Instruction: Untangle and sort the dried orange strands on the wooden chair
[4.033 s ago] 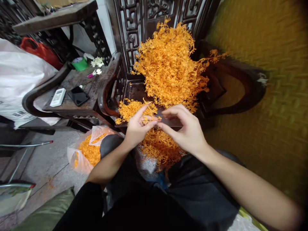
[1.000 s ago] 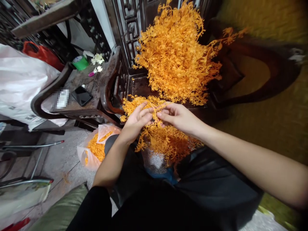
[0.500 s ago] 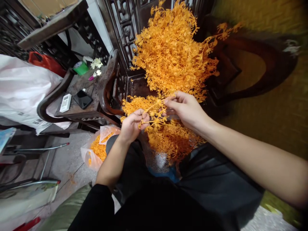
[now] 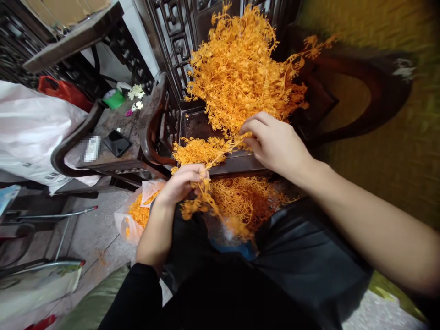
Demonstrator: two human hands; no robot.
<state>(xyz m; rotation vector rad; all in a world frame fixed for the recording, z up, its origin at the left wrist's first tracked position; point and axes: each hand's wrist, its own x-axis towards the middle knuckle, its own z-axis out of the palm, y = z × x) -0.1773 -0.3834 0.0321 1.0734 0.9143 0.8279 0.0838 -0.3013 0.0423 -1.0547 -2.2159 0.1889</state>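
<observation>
My left hand [image 4: 185,181] is closed on an orange artificial flower sprig [image 4: 206,201], whose tufted branches hang below the fingers, partly blurred. Bent fingers of my right hand [image 4: 275,140] pinch an orange strand at the upper end of the stem that runs between both hands. Behind my right hand rises a large heap of orange sprigs [image 4: 247,68] on the dark wooden chair seat [image 4: 199,123]. A smaller orange pile [image 4: 197,151] lies on the seat near my left hand. Below the seat edge, between my knees, is a mass of thin orange stems [image 4: 247,197].
Left of the chair, a wooden side table [image 4: 103,128] bears a black phone [image 4: 118,142], a green tape roll [image 4: 114,98] and small white flowers [image 4: 136,91]. A plastic bag of orange pieces [image 4: 137,215] stands on the floor. A curved armrest [image 4: 374,82] is at the right.
My hands have moved apart: the right slightly up and right, the left slightly down and left. The sprig's branches now hang below my left hand, with the stem stretched between the hands.
</observation>
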